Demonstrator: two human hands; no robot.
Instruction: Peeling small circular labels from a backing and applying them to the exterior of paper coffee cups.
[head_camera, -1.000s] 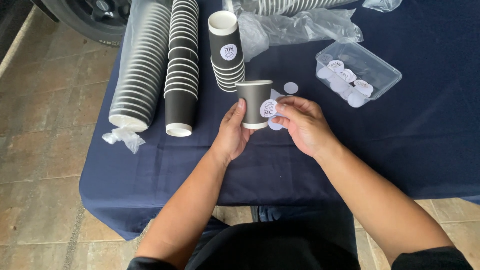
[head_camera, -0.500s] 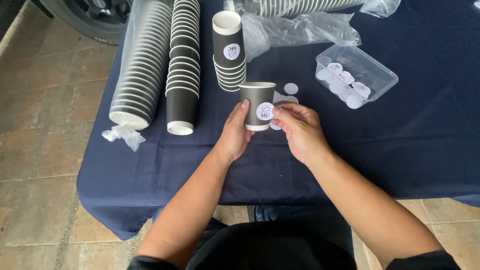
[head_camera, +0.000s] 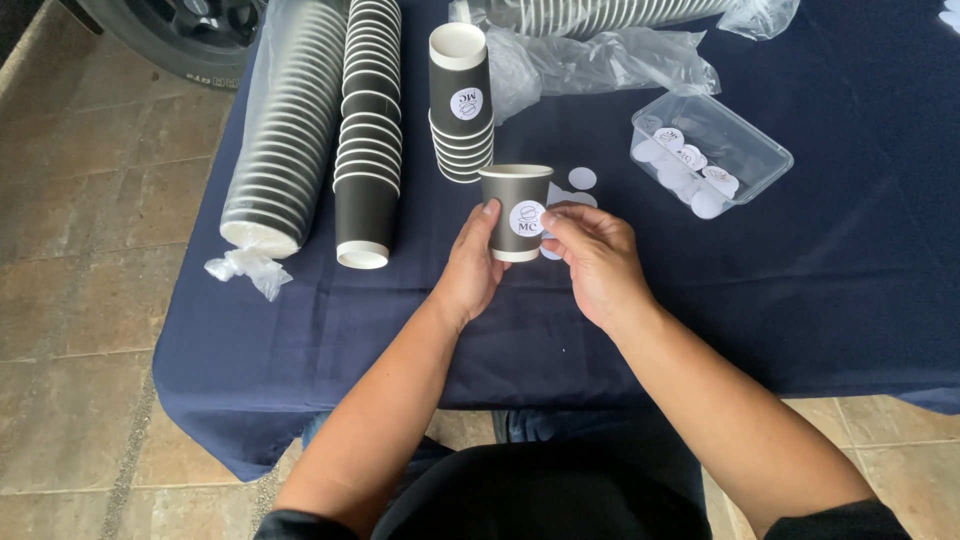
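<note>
My left hand (head_camera: 470, 262) grips a dark paper cup (head_camera: 515, 200) upright above the table, fingers around its left side. A round white sticker (head_camera: 527, 218) sits on the cup's front. My right hand (head_camera: 592, 260) touches the cup's right side, its thumb and fingertips pressing at the sticker's edge. Behind the cup stands a short stack of dark cups (head_camera: 461, 105) whose top cup carries a similar sticker. A few loose white round stickers (head_camera: 581, 179) lie on the cloth just behind my right hand.
A dark blue cloth (head_camera: 820, 280) covers the table. Two long stacks of cups (head_camera: 368, 130) lie at the left, one in a plastic sleeve (head_camera: 285, 130). A clear plastic tub (head_camera: 712, 150) with stickers sits at the right. Crumpled plastic wrap (head_camera: 600, 60) lies behind. A car tyre (head_camera: 175, 30) shows top left.
The cup and both hands stay in nearly the same spot; my right fingers have shifted slightly along the sticker's edge on the cup.
</note>
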